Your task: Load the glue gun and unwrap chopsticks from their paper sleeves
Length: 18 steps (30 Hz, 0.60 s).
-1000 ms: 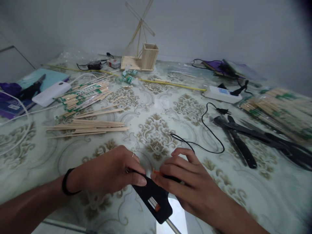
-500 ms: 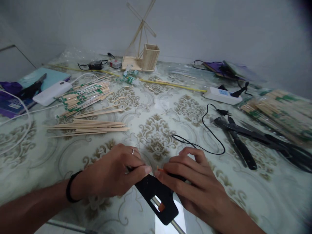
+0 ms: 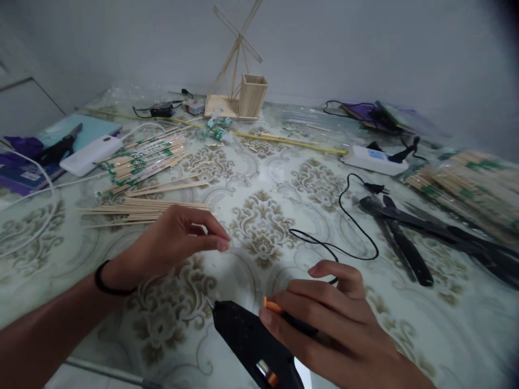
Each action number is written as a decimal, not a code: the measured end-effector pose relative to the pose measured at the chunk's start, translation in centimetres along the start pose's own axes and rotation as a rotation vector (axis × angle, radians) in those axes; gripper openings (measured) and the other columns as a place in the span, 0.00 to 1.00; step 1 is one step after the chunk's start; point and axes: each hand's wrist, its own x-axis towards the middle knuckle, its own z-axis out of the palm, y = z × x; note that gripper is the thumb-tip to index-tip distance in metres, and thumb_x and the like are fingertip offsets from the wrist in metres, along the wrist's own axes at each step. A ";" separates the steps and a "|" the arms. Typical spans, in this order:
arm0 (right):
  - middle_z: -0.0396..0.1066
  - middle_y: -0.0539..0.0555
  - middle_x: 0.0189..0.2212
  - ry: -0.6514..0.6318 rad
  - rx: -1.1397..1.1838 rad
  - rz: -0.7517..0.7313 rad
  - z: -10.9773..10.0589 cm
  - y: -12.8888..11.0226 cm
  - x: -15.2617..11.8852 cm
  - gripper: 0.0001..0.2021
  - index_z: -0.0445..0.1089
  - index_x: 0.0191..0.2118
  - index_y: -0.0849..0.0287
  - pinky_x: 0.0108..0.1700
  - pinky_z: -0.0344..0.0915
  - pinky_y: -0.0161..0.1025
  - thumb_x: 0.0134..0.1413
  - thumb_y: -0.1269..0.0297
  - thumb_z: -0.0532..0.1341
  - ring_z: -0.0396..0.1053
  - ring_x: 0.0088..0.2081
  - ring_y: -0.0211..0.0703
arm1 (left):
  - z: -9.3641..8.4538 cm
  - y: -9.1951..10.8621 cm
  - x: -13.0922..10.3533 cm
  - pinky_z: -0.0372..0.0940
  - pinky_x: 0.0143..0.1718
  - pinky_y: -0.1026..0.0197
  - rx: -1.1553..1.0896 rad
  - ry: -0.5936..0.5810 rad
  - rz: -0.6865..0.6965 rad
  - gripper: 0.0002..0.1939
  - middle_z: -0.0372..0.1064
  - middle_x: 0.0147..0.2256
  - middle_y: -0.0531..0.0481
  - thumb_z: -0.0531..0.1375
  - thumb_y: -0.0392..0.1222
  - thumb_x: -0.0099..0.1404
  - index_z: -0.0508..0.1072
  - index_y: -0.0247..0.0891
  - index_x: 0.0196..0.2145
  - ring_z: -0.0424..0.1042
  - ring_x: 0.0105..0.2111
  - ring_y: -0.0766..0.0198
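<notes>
A black hot glue gun (image 3: pixel 253 340) with an orange trigger (image 3: pixel 272 306) lies in the grip of my right hand (image 3: pixel 328 319). Its metal nozzle points to the upper left, and the lower part of its body runs out of the picture. My left hand (image 3: pixel 174 237) is raised off the nozzle, thumb and forefinger brought together in a pinch. Whatever may be between those fingertips is too small to make out. Behind that hand lies a row of loose bamboo sticks (image 3: pixel 121 208), partly covered by it.
Packed sticks (image 3: pixel 146 156) lie at left, beside a white power bank (image 3: pixel 91 154). A stick windmill model (image 3: pixel 253 97) stands at the back. At right are a power strip (image 3: pixel 375 159), pliers (image 3: pixel 405 248), large scissors (image 3: pixel 446 232) and more packed sticks (image 3: pixel 474 189). A black cord (image 3: pixel 357 216) loops across the cloth.
My left hand has let go of the glue gun's front end and moved up and left. The gun in my right hand has shifted slightly down, baring its nozzle.
</notes>
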 end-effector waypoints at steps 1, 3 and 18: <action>0.81 0.39 0.26 0.014 0.001 0.004 0.0 -0.1 0.0 0.11 0.72 0.31 0.51 0.50 0.63 0.46 0.61 0.76 0.65 0.75 0.27 0.33 | -0.3 0.0 0.1 0.68 0.36 0.65 -0.002 0.051 0.003 0.03 0.78 0.30 0.53 0.71 0.40 0.58 0.81 0.39 0.29 0.74 0.32 0.66; 0.81 0.40 0.26 0.012 0.002 0.001 -0.2 0.0 0.2 0.11 0.72 0.32 0.51 0.49 0.63 0.47 0.62 0.76 0.64 0.75 0.28 0.35 | -0.6 0.0 0.2 0.67 0.34 0.66 0.015 0.097 0.006 0.04 0.76 0.29 0.54 0.71 0.39 0.57 0.80 0.38 0.29 0.73 0.30 0.67; 0.74 0.51 0.28 -0.097 0.810 0.932 0.6 2.5 -1.9 0.13 0.74 0.37 0.56 0.31 0.69 0.36 0.62 0.51 0.65 0.71 0.29 0.41 | 0.1 0.0 -0.6 0.50 0.22 0.62 0.219 0.304 0.050 0.28 0.50 0.17 0.57 0.48 0.55 0.76 0.54 0.40 0.19 0.51 0.19 0.69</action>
